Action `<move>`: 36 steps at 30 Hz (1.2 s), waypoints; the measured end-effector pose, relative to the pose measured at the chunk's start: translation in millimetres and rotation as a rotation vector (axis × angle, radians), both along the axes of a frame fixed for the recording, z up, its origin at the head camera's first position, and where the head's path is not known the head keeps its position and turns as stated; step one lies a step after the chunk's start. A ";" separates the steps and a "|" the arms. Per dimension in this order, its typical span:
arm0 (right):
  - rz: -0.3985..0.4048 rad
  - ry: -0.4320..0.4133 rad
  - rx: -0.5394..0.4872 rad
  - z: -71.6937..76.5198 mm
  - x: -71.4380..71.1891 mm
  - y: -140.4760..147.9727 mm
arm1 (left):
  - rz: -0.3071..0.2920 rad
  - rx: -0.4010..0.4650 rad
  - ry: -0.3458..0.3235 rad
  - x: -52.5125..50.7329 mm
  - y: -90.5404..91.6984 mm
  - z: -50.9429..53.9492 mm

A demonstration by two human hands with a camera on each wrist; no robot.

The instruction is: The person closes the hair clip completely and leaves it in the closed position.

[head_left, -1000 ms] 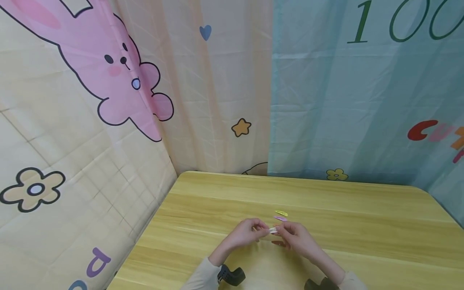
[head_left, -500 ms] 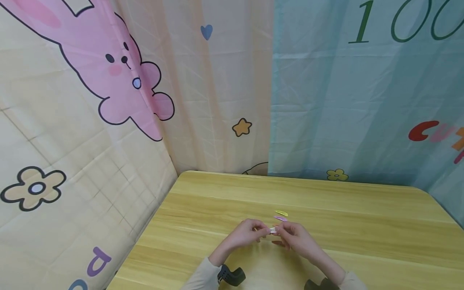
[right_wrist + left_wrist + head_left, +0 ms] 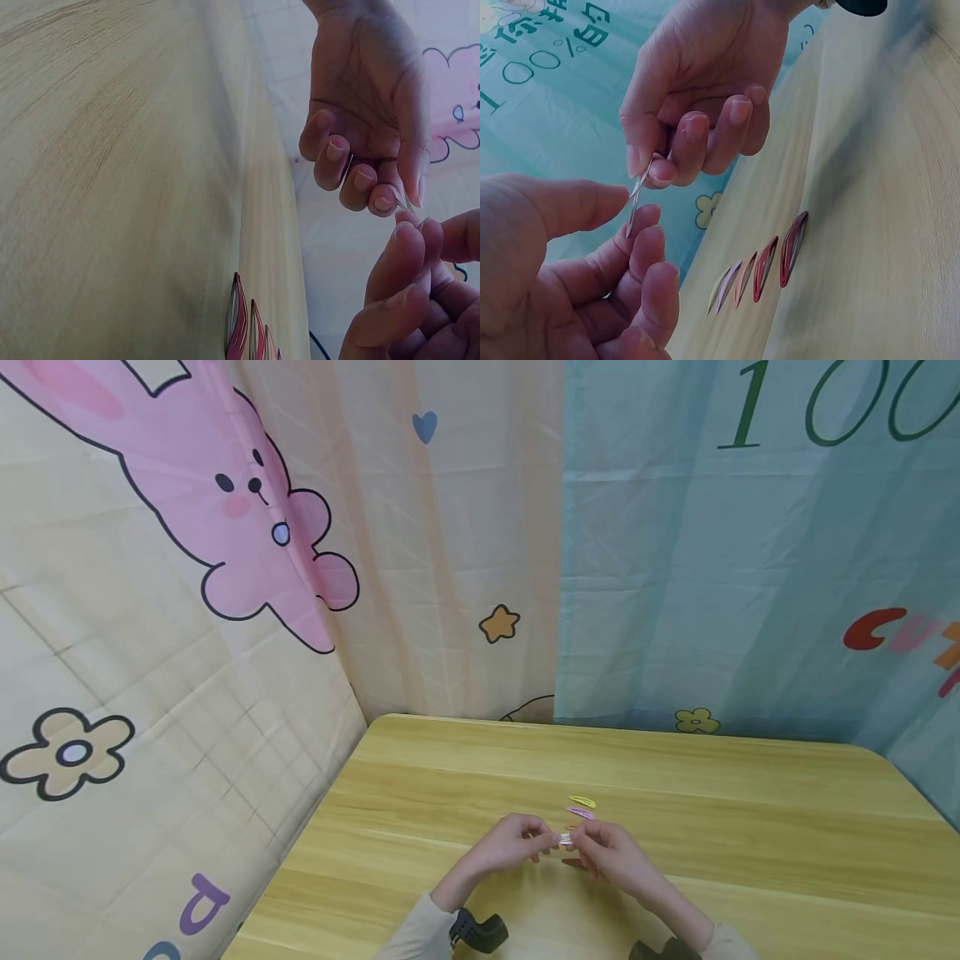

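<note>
A pale snap hair clip [image 3: 566,839] is pinched between both hands above the table. My left hand [image 3: 513,843] holds one end with thumb and fingers, and my right hand [image 3: 611,853] pinches the other end. Seen edge-on in the left wrist view, the held clip [image 3: 634,204] shows two thin strips standing slightly apart. Below the hands lies a row of clips: yellow [image 3: 718,292], purple [image 3: 728,288], orange [image 3: 743,283], red [image 3: 764,271] and dark red [image 3: 793,251]. In the head view my right hand partly hides the nearer ones.
The clips lie on a wood-grain table [image 3: 420,768]. Printed curtains, one cream [image 3: 450,527] and one blue-green [image 3: 637,568], hang behind it. A dark wrist device [image 3: 478,931] sits on the left wrist.
Both hands stay almost in place, the right one a touch lower. The held clip has tilted slightly between the fingertips. The row of clips has not moved.
</note>
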State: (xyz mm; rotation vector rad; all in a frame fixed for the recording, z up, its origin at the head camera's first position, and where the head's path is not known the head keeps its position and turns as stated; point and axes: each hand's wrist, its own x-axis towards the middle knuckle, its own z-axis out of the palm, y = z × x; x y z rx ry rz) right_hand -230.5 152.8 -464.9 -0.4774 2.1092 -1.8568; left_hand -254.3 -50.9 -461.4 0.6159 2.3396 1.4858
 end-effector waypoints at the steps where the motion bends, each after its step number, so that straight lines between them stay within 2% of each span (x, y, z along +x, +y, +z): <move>1: 0.005 0.003 -0.002 -0.1 0.0 0.1 | 0.000 0.007 -0.005 0.0 0.1 0.1; 17: 0.020 -0.018 0.006 -8.4 -2.8 3.5 | 0.003 0.096 -0.065 -0.6 -0.5 -0.7; 20: 0.044 -0.022 -0.021 -8.2 -3.5 4.3 | 0.001 0.126 -0.084 0.0 -0.1 -0.6; 25: 0.085 -0.040 -0.061 -7.7 -4.3 6.8 | -0.021 0.189 -0.129 0.7 -0.2 -0.6; 36: 0.102 -0.093 -0.121 -8.2 -4.4 8.2 | -0.072 0.263 -0.215 -0.3 -1.7 -3.6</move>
